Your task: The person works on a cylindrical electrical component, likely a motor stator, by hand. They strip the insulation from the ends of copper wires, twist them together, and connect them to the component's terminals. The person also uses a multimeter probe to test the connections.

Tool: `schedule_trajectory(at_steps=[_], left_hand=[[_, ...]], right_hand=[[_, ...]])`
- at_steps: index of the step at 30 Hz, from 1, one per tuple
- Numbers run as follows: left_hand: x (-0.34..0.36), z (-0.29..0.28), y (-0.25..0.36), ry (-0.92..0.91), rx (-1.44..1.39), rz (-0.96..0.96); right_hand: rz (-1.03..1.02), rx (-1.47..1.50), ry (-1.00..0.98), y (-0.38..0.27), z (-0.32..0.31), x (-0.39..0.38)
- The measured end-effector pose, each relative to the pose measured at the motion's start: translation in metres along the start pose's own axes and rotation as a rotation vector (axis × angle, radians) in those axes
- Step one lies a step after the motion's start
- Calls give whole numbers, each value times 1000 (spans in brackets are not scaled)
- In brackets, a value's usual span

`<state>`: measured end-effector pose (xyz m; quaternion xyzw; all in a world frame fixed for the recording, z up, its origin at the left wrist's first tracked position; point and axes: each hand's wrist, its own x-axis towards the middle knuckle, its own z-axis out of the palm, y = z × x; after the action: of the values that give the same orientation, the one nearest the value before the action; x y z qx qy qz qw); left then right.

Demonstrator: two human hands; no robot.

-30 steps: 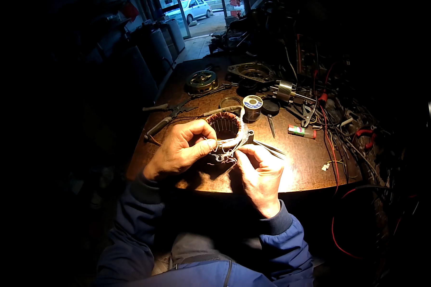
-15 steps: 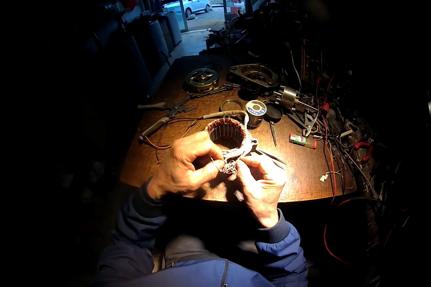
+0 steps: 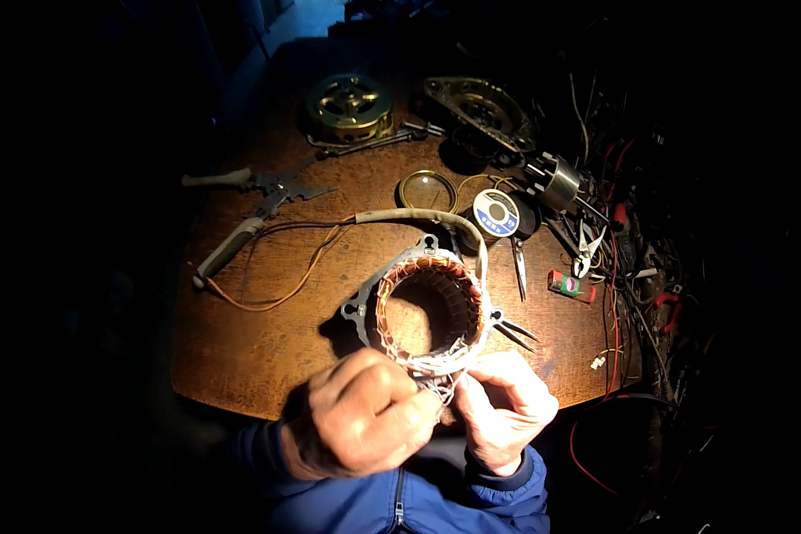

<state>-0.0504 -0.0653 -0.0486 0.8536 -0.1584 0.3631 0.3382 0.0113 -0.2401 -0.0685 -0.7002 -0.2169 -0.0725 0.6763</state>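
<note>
A motor stator [image 3: 365, 311] rests on the wooden bench before me, its round bore facing up. Copper windings [image 3: 385, 303] ring it, laced with white cord. At its near edge is a tangle of white cord [image 3: 442, 384]. My left hand [image 3: 369, 414] is closed at the left of this tangle, knuckles up, its fingertips partly hidden. Thumb and forefinger of my right hand [image 3: 507, 400] pinch the white cord on the right side. A pale sleeved cable [image 3: 418, 214] runs from the stator and splits into brown and orange wires [image 3: 316, 258].
Wire-stripping pliers [image 3: 276, 191] lie at the left. Farther back are a brass-coloured motor cover [image 3: 350, 107] and a metal housing [image 3: 485, 111]. A solder spool [image 3: 496, 214], tweezers [image 3: 520, 271], a rotor [image 3: 556, 182], pliers [image 3: 587, 249] and tangled wires [image 3: 650, 311] lie rightward.
My view has dipped and come closer, so the stator's bore and mounting ears show more. My left hand has rolled knuckles-up; my right hand keeps its pinch at the cord.
</note>
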Motion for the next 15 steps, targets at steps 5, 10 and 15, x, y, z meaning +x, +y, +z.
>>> schedule_trajectory(at_steps=[5, 10, 15], left_hand=[[-2, -3, -6, -33, -29, 24], [0, 0, -4, 31, -8, -15], [0, -3, -11, 4, -29, -8]], right_hand=[[40, -26, 39, 0, -1, -4], [49, -9, 1, -1, -4, 1], [40, -90, -150, -12, -15, 24]])
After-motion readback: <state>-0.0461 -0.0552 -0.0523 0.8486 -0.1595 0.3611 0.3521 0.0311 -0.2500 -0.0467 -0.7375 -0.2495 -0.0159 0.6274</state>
